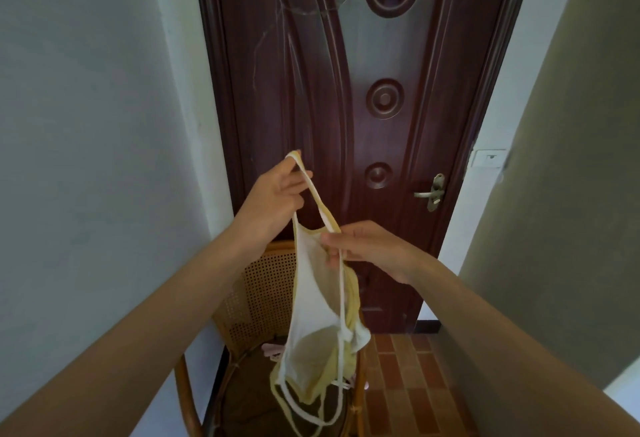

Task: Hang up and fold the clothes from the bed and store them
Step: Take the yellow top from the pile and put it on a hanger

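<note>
Fingers first: the left hand [277, 190] has a thin strap looped over its fingertips [301, 175], fingers loosely curled round it, up around 11 o'clock from the right hand [360, 246]. That right one is pinching the top hem of the little camisole [311, 325] between thumb and fingers. So the garment hangs down toward 6 o'clock from both hands, long axis basically vertical, right hand nearer the body of the cloth. It's a white and pale yellow top, thin, limp, straps trailing loose at the bottom. It dangles over a rattan chair [256, 291] in front of a dark red door [346, 90]. Probably getting sorted out for a hanger.
</note>
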A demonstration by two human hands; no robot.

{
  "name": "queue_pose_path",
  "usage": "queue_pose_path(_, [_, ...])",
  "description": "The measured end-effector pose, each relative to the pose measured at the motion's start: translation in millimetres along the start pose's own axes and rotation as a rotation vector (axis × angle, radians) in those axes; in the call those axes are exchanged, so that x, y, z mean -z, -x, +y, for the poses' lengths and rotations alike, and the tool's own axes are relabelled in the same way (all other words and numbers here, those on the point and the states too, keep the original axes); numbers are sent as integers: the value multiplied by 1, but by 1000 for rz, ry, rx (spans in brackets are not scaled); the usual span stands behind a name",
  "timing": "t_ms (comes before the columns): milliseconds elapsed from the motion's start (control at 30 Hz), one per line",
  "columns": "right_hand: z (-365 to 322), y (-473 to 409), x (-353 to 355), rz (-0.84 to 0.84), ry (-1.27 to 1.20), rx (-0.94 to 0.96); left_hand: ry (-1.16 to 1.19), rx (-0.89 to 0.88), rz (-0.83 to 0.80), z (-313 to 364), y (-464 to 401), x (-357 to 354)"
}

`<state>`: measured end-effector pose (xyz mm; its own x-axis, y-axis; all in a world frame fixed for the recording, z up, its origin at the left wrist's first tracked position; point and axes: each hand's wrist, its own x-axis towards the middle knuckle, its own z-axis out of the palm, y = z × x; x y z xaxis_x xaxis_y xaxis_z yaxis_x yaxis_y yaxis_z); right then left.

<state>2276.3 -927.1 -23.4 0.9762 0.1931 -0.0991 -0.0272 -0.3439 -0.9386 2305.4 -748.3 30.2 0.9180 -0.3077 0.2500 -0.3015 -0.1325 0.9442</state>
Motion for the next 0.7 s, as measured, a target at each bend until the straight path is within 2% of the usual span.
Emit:
queue_pose_path(100, [-6, -3, 12, 90, -182, 69, 42, 64, 117, -9, 3, 10])
queue_pose_path(167, [-13, -6, 21, 96, -310, 113, 63, 144, 126, -17, 4, 14])
queue_pose_path(400, [-52, -23, 30, -47, -349, 167, -19, 390, -79, -34, 9, 8])
queue_pose_path(500, [-63, -30, 30, -62, -305, 162, -102, 344, -44, -31, 4, 9])
queue_pose_path(567, [-68, -31, 30, -76, -260, 148, -138, 220, 7, -25, -1, 9])
queue_pose_path(700, [-75, -29, 32, -93, -109, 132, -130, 38, -122, -4, -6, 3])
